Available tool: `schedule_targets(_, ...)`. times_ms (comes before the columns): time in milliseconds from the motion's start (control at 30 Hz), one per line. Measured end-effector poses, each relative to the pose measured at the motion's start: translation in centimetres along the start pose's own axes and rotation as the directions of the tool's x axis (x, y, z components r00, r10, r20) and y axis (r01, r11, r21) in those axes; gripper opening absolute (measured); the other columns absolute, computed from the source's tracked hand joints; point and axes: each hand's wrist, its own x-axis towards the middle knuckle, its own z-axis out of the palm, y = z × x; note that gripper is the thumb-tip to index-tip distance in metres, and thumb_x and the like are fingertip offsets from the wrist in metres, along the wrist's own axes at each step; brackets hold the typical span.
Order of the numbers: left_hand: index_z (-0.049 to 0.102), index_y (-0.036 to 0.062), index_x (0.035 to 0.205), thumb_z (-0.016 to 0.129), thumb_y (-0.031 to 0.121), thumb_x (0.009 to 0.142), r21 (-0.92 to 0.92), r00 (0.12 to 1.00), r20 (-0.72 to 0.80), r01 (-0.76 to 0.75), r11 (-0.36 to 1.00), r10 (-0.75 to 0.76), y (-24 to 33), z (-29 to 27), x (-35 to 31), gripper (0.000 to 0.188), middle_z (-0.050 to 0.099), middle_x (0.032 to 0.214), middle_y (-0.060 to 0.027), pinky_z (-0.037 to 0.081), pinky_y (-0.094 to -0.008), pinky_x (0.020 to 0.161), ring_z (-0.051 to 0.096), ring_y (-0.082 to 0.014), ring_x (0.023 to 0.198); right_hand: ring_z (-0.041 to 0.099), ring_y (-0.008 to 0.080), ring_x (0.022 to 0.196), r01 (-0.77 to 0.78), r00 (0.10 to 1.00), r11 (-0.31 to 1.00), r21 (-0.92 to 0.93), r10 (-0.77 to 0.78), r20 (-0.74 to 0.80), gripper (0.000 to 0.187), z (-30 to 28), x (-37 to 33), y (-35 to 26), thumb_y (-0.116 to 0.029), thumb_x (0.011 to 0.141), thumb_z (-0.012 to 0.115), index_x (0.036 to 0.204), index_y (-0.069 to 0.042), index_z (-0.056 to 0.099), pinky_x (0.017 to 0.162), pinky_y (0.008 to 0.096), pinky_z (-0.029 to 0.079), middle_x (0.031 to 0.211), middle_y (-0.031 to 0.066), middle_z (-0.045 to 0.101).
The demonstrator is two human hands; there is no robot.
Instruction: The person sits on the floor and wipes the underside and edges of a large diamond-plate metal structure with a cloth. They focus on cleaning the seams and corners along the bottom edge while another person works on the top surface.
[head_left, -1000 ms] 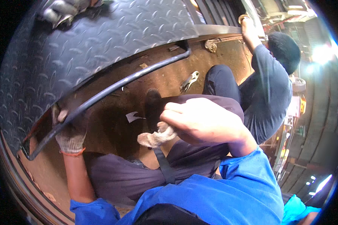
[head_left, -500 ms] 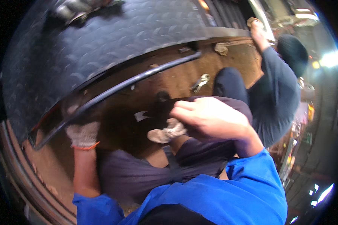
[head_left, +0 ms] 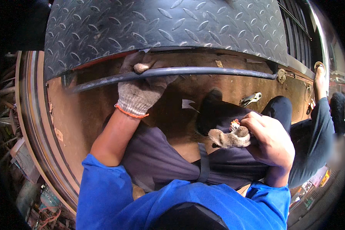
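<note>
While I follow this from a distance, the bare right hand (head_left: 271, 141) pinches a crumpled beige knitted glove (head_left: 229, 140) right of the frame's centre. At upper left, the left hand (head_left: 142, 87), in a greyish knitted glove with an orange cuff edge (head_left: 136, 101), touches a dark, round metal bar (head_left: 207, 70); I cannot tell whether its grip closes. As I judge it, one glove is on and the other is not yet
</note>
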Motion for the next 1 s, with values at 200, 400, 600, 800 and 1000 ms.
schedule_targets(200, 0.061, 0.0171, 0.129, 0.049, 0.048, 0.1, 0.07, 0.987, -0.157, 0.058, 0.996, -0.046, 0.9, -0.3, -1.1, 0.044, 0.066, 0.128, -0.0083, 0.039, -0.0674, 0.105, 0.062, -0.0353, 0.118, 0.061, 0.0379, 0.082, 0.004, 1.0, 1.0, 0.0, -0.004, -0.015, 0.04, -0.4, 0.1, -0.7, -0.001, 0.064, 0.07, 0.102, -0.002, 0.059, 0.069, 0.0422, 0.049, 0.091, 0.0154, 0.059)
schedule_targets(400, 0.054, 0.0106, 0.142, 0.068, 0.052, 0.092, 0.19, 0.986, 0.076, 0.13, 0.973, -0.146, 2.8, -1.8, -0.3, 0.066, 0.061, 0.135, -0.0203, 0.048, -0.0612, 0.104, 0.065, -0.0363, 0.116, 0.061, 0.038, 0.083, -0.008, 1.0, 1.0, 0.008, 0.008, -0.007, 0.04, -0.7, -0.1, -1.1, -0.002, 0.064, 0.071, 0.102, -0.002, 0.059, 0.071, 0.0424, 0.049, 0.091, 0.0155, 0.059)
schedule_targets(600, 0.055, -0.0016, 0.134, 0.072, 0.049, 0.091, 0.086, 0.984, 0.082, 0.148, 0.985, -0.155, 3.1, -2.6, 0.3, 0.069, 0.067, 0.118, -0.0192, 0.056, -0.0482, 0.097, 0.068, -0.0292, 0.101, 0.061, 0.038, 0.083, -0.03, 0.999, 0.999, 0.013, 0.031, -0.018, 0.04, -0.5, -0.6, -0.7, -0.001, 0.065, 0.07, 0.103, -0.001, 0.059, 0.071, 0.0423, 0.049, 0.091, 0.0158, 0.06)
schedule_targets(800, 0.061, -0.0018, 0.125, 0.064, 0.033, 0.099, 0.083, 0.989, 0.086, 0.114, 0.99, -0.121, 2.3, -2.6, 0.9, 0.044, 0.067, 0.114, -0.0147, 0.055, -0.0426, 0.097, 0.066, -0.0245, 0.104, 0.062, 0.0382, 0.084, -0.035, 0.999, 0.999, 0.002, 0.035, 0.017, 0.04, -0.4, -0.5, -0.6, -0.001, 0.065, 0.07, 0.104, -0.001, 0.058, 0.072, 0.0421, 0.049, 0.092, 0.0161, 0.06)
schedule_targets(1000, 0.057, 0.005, 0.133, 0.052, 0.025, 0.104, -0.031, 0.999, -0.019, 0.05, 0.998, -0.051, 1.3, -3.8, 0.9, 0.036, 0.061, 0.133, -0.0167, 0.051, -0.0409, 0.106, 0.062, -0.0281, 0.12, 0.061, 0.0375, 0.084, 0.003, 1.0, 1.0, -0.01, -0.003, 0.019, 0.042, -0.6, -0.6, -0.5, -0.004, 0.067, 0.07, 0.107, -0.001, 0.059, 0.072, 0.0427, 0.049, 0.094, 0.0158, 0.059)
